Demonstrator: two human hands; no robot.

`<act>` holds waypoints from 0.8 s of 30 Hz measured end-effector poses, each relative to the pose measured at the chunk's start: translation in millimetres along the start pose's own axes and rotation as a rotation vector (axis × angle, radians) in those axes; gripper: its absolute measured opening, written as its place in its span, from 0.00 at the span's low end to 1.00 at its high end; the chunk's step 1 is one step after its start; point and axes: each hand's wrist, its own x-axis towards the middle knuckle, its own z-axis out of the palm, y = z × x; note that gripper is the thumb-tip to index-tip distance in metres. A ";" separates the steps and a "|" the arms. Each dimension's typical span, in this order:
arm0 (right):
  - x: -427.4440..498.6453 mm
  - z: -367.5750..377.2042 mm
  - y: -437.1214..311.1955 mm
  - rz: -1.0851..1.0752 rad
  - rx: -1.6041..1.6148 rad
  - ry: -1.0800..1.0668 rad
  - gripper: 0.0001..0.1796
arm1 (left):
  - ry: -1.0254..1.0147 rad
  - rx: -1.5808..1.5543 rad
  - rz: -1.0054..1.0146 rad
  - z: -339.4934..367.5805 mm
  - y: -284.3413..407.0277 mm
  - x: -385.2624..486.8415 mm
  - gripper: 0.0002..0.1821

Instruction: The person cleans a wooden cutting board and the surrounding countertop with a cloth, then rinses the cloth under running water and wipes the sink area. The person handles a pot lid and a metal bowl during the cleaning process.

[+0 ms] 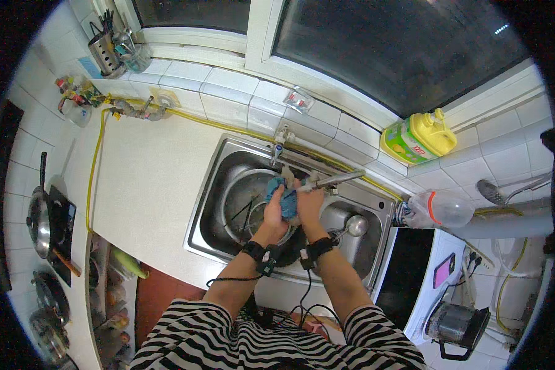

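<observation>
Both of my hands are over the left basin of a stainless steel double sink. My left hand grips a blue cloth from its left side. At the cloth's right side, my right hand closes on it, just under the faucet spout. Beneath my hands a large round metal pan lies in the left basin, with thin dark utensils, perhaps chopsticks, and a smaller round rim inside. A metal ladle rests in the right basin. My fingertips are partly hidden by the cloth and spout.
A white countertop extends left of the sink, edged by a yellow hose. A yellow detergent jug lies on the tiled ledge. Right of the sink stands a white appliance bearing a phone. Pans are at far left. Cables hang from my wrists.
</observation>
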 end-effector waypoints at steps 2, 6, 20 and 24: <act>-1.4 5.6 0.9 -0.040 0.092 0.124 0.25 | -0.065 -0.010 0.010 -1.8 5.6 -1.6 0.24; -16.0 10.0 -6.2 -0.157 -0.256 -0.231 0.36 | -0.276 -0.060 -0.161 -2.0 22.1 -5.6 0.27; 29.8 -32.3 -13.3 0.634 0.952 -0.912 0.21 | -0.261 0.321 -0.531 -10.0 38.5 -17.6 0.27; 32.6 -29.6 -15.1 0.632 0.917 -0.912 0.16 | -0.351 0.271 -0.480 -2.7 42.2 -36.3 0.26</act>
